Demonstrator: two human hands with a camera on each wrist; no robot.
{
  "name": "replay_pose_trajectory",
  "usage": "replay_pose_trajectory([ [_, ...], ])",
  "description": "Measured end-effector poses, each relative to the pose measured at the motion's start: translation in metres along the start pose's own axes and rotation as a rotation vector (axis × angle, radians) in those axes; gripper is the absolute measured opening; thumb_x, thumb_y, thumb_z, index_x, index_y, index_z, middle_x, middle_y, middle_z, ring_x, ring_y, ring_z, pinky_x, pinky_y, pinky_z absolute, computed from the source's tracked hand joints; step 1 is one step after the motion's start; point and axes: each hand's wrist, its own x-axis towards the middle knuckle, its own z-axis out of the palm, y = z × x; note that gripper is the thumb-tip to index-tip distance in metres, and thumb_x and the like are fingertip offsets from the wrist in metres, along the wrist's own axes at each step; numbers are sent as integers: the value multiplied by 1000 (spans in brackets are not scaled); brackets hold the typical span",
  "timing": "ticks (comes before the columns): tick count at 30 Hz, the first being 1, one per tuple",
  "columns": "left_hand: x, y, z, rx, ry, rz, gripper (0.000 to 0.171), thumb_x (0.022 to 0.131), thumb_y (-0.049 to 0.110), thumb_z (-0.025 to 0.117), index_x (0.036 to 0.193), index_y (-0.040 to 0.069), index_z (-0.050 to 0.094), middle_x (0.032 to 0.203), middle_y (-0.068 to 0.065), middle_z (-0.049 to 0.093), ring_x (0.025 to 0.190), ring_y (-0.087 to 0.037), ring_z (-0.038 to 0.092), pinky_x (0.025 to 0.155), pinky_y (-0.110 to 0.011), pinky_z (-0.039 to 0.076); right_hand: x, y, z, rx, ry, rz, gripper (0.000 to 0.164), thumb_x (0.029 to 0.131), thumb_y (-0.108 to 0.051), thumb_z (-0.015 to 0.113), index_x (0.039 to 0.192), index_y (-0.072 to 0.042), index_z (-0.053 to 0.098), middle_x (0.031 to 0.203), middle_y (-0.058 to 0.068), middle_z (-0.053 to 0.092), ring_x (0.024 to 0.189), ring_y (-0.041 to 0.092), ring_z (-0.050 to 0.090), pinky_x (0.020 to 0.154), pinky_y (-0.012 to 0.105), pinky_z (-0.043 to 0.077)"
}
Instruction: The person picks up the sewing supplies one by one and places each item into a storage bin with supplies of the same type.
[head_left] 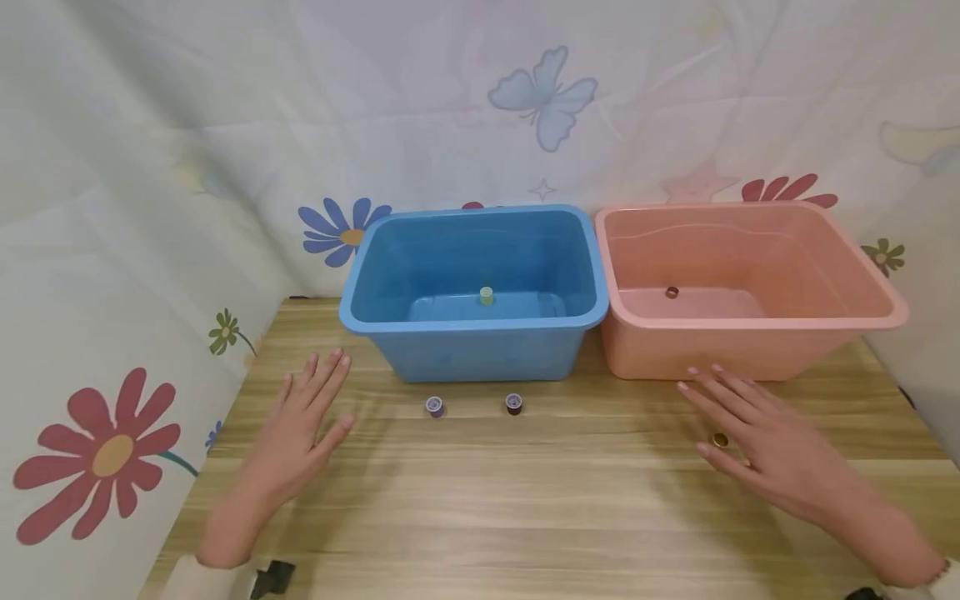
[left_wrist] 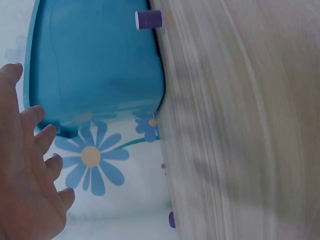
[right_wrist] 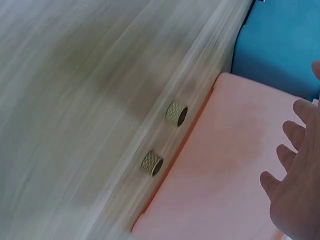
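Note:
My left hand [head_left: 296, 437] hovers with spread fingers over the table's left side, apart from everything. To its right, before the blue bin [head_left: 480, 354], stand two small cylinders: a purple one [head_left: 435, 407] and a darker one [head_left: 513, 404]. Over the table before the pink bin [head_left: 705, 350] is my right hand [head_left: 787, 454], fingers extended, holding nothing. Beneath it lies a small knurled brass ring [head_left: 720, 440]. The right wrist view shows two such pieces, a nearer brass ring [right_wrist: 151, 163] and a farther brass ring [right_wrist: 176, 113]; my hand mostly hides one in the head view.
A pale green cylinder [head_left: 487, 296] sits inside the blue bin, and a brownish ring [head_left: 672, 292] inside the pink one. Both bins stand side by side at the back of the wooden table [head_left: 480, 517]. Behind and left hangs a flowered curtain [head_left: 420, 108].

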Motion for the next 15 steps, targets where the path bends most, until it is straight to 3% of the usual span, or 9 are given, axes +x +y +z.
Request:
replay_pose_trajectory([
  [9,1,-12,-10,-248,36,-45,69,107,26,51,165,23,14,170,-7,14,157,-34,4,122,-60,-1,14,-15,11,-5,4,-20,77,92,-36,73,159,-22,38,162,7,37,154,24,22,122,21,-1],
  [15,9,-12,-18,-436,57,-80,62,110,20,43,164,26,14,170,-9,13,156,-36,5,121,-64,6,23,-22,16,3,-7,-35,75,93,-36,73,158,-21,39,162,8,37,151,28,29,122,21,0],
])
